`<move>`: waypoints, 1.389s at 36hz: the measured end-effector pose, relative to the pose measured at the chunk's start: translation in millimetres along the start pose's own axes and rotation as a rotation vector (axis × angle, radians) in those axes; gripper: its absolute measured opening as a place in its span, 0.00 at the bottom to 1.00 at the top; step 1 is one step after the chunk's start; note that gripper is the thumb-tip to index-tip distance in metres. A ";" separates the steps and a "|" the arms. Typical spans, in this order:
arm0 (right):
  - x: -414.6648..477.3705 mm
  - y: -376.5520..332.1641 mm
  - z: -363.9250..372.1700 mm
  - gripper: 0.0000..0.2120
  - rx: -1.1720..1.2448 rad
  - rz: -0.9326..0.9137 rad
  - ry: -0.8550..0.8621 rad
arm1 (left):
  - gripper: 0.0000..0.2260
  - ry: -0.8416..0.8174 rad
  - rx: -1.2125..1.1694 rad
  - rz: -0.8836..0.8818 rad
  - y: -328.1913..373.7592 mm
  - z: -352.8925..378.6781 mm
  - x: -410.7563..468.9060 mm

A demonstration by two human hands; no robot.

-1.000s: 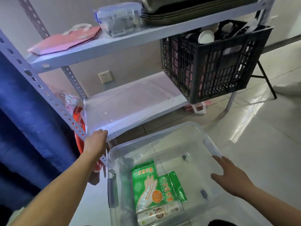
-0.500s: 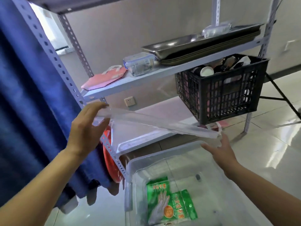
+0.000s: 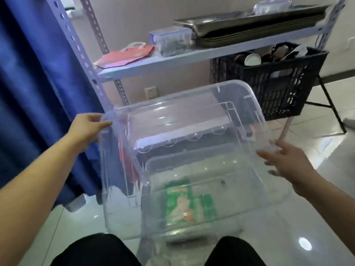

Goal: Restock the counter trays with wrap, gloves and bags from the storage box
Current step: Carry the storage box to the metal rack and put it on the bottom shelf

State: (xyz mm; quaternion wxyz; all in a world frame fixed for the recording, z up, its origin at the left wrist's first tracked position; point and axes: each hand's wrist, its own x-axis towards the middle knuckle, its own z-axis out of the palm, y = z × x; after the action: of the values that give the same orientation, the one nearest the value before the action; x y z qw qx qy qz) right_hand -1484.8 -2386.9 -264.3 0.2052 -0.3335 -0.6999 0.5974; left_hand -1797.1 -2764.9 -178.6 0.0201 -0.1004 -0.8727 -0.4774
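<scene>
Two hands share the clear lid. The left hand pinches one corner between thumb and curled fingers, while the right hand, fingers spread straight, only props the opposite edge, likely because the wide panel would sag from one grip. Below both grips sits the storage box, with green glove packets inside.
</scene>
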 end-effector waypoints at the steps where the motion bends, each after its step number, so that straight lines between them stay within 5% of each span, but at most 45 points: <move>1: -0.7 14.1 -0.6 0.14 -0.015 0.098 -0.005 | 0.06 -0.016 0.041 -0.056 -19.1 12.8 -2.3; 6: 2.1 80.5 0.1 0.14 -0.167 0.345 0.021 | 0.07 -0.165 0.259 -0.181 -107.4 72.7 -15.1; 11: 27.4 105.8 10.1 0.18 -0.301 0.345 0.101 | 0.08 -0.194 0.292 -0.182 -133.3 107.1 5.9; 14: 45.9 114.4 18.8 0.19 -0.383 0.313 0.164 | 0.18 -0.192 0.221 -0.155 -140.3 124.7 29.6; 20: 57.4 148.1 33.6 0.20 -0.516 0.315 0.144 | 0.29 -0.564 0.423 -0.085 -180.6 159.9 -13.5; 27: 59.8 163.7 26.1 0.08 -0.478 0.355 0.172 | 0.16 -0.382 0.181 0.024 -202.3 159.6 -88.7; 31: 55.0 167.9 15.5 0.08 -0.529 0.396 0.118 | 0.24 -0.376 0.159 -0.142 -207.7 156.3 -103.4; 36: 57.7 171.0 5.9 0.19 -0.407 0.506 0.070 | 0.26 -0.389 0.034 -0.272 -218.1 148.0 -102.7; 39: 71.8 167.7 4.4 0.32 -0.211 0.603 0.012 | 0.35 -0.427 -0.210 -0.495 -219.0 145.2 -96.0; 43: 91.5 168.2 5.4 0.29 -0.067 0.736 -0.122 | 0.43 -0.510 -0.370 -0.816 -226.5 143.9 -94.9; 50: 100.5 166.1 13.7 0.30 -0.110 0.713 -0.077 | 0.27 -0.531 -0.129 -0.738 -222.0 138.5 -79.5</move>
State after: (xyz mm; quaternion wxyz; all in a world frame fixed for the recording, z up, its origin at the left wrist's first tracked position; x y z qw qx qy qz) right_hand -1527.0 -2314.3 -439.8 -0.0608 -0.5445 -0.5778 0.6050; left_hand -1754.0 -2777.7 -448.3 -0.3817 0.0972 -0.7936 -0.4637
